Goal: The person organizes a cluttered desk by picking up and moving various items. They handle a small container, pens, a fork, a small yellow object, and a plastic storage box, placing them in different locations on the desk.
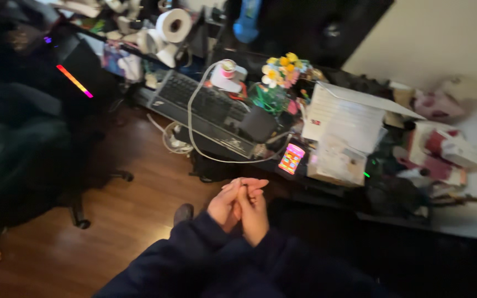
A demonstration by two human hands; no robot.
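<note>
My left hand [224, 207] and my right hand [255, 212] are pressed together in front of me, palms touching and fingers pointing up toward the desk. Nothing shows between them. Both arms wear dark navy sleeves [205, 259]. The hands hover above the wooden floor, just short of the cluttered desk edge. Nearest to them on the desk is a small bright pink and orange box [292, 159]. A black keyboard [205, 110] lies further up and left.
The desk [260, 157] carries toy flowers [280, 72], a white open box [346, 118], a toilet roll [173, 25] and a white cable [194, 132]. A dark office chair [34, 160] stands at left on wooden floor [139, 198]. A foot [183, 212] shows below.
</note>
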